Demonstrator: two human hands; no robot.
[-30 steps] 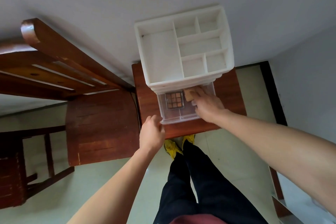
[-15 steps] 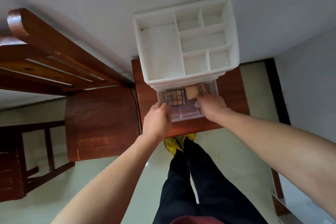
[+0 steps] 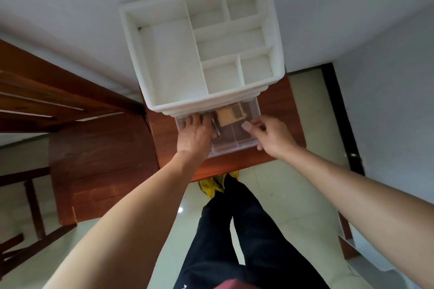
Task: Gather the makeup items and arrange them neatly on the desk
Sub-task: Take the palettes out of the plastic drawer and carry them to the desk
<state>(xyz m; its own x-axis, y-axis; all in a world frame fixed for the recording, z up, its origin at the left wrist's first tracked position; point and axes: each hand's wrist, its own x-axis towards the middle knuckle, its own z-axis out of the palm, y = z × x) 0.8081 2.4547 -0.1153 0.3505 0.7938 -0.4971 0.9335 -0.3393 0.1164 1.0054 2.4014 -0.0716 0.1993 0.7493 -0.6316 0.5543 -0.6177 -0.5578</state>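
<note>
Wooden surface (image 3: 290, 124) under a white organizer (image 3: 141, 65): our left hand (image 3: 193, 135) lies inside its open clear drawer (image 3: 234, 144), right hand (image 3: 272, 137) curled beside; whether either grips, we cannot tell.

Left hand (image 3: 196, 135) reaches palm-down; right hand (image 3: 270, 136) alongside, fingers (image 3: 259, 146) curled.

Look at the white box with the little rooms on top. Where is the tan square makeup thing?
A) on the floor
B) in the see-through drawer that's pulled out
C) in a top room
B: the tan square compact lies inside the pulled-out clear plastic drawer, below the white plastic organizer, whose top compartments show nothing in them.
</note>
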